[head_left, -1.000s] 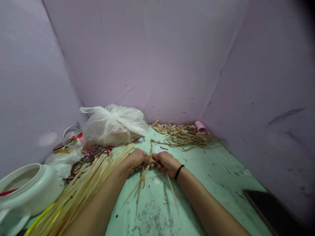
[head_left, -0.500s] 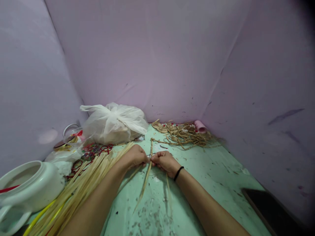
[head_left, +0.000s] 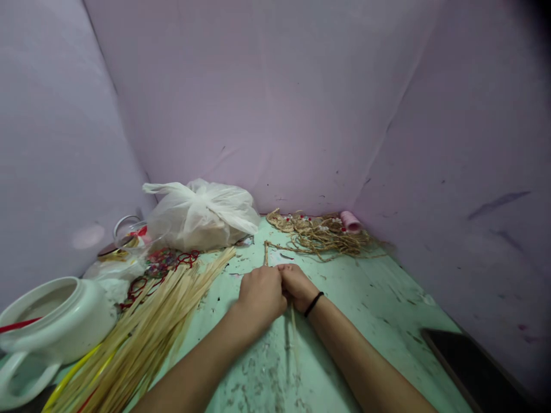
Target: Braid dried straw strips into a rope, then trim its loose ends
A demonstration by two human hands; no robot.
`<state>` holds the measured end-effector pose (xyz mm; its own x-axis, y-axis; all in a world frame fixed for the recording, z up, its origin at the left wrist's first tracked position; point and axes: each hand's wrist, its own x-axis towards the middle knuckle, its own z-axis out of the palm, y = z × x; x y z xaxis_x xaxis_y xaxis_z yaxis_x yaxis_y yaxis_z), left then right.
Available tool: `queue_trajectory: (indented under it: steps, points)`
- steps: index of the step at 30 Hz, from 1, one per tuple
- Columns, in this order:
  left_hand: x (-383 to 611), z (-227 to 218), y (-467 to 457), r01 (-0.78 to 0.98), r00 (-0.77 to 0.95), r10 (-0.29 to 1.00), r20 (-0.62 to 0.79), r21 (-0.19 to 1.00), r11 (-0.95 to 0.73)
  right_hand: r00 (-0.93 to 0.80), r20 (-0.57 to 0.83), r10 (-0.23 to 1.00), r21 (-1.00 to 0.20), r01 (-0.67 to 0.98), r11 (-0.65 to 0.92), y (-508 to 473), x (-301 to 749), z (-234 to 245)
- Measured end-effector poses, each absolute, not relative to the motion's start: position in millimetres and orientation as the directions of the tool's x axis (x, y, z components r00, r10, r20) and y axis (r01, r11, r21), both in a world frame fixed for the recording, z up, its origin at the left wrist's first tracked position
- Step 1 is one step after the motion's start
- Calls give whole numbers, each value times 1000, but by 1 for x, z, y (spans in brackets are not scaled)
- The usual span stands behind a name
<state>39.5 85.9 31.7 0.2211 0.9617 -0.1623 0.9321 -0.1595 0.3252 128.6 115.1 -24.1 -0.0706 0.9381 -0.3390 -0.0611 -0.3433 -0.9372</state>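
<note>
My left hand [head_left: 261,294] and my right hand [head_left: 297,285] meet at the middle of the green tabletop [head_left: 365,298], both closed with knuckles up. Between them they grip thin pale straw strips [head_left: 294,321]; a braided end [head_left: 266,253] sticks out beyond the hands and a strand trails back toward me under the right wrist. A black band circles my right wrist. The fingertips are hidden under the hands.
A large bundle of straw strips [head_left: 142,332] lies at the left beside a white jar [head_left: 51,321]. A white plastic bag [head_left: 202,215], a glass jar [head_left: 129,232], red cord and beads sit behind. Tangled twine [head_left: 322,238] and a pink spool [head_left: 349,221] lie by the back wall. A dark object [head_left: 469,367] lies at the right edge.
My left hand has shifted right and turned over the strips, now pressed against my right hand. The loose strands that fanned out toward me are mostly covered.
</note>
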Motion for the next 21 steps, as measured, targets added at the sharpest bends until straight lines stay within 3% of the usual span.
queue_trajectory:
  steps: [2, 5, 8, 11, 14, 18, 21]
  points:
    - [29, 31, 97, 913, 216, 966, -139, 380, -149, -112, -348, 931, -932, -67, -357, 116, 132, -22]
    - [12, 30, 118, 781, 68, 989, -128, 623, 27, -159, -361, 919, -923, -76, -376, 117, 136, -20]
    - [6, 26, 128, 528, 4, 938, -347, 797, 293, -230, -346, 910, -923, -93, -375, 118, 139, -20]
    - [8, 14, 129, 344, 204, 818, -538, 821, 455, -294, -303, 906, -929, -123, -350, 118, 142, -22]
    - [9, 3, 131, 264, 305, 750, -587, 808, 526, -333, -286, 899, -937, -98, -334, 119, 144, -25]
    - [9, 1, 131, 430, 168, 794, -585, 768, 475, -291, -232, 928, -972, 117, -206, 120, 143, -27]
    - [11, 7, 128, 564, 81, 815, -573, 701, 437, -198, -135, 971, -920, 388, -50, 120, 141, -27]
